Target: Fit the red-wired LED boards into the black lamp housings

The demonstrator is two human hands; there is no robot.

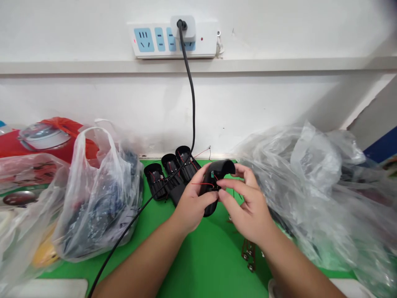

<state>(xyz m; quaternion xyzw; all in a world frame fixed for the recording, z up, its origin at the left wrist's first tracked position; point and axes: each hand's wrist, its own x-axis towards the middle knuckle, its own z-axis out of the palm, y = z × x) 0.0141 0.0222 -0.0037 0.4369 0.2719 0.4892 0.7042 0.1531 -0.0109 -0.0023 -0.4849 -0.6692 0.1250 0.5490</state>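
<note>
My left hand [192, 202] grips a black plastic housing [221, 167] above the green table, fingers round its left side and thumb across the front. A small green circuit board [212, 174] shows inside its hollow, and a thin red wire [201, 183] sticks out to the left. My right hand [248, 198] is closed at the housing's right side. Its thumb and index finger come together at the wiring inside, while other fingers lie behind the rim; what exactly the fingertips pinch is too small to tell. Several similar black housings [155, 182] with red wires lie just behind, to the left.
A black cable [192, 103] hangs from the power strip [159, 39] and crosses the housings. Filled plastic bags [102, 198] stand left; crumpled clear plastic [319, 198] spreads right. Small metal parts on brown strips [249, 253] lie beneath my right hand. The wall closes off the back.
</note>
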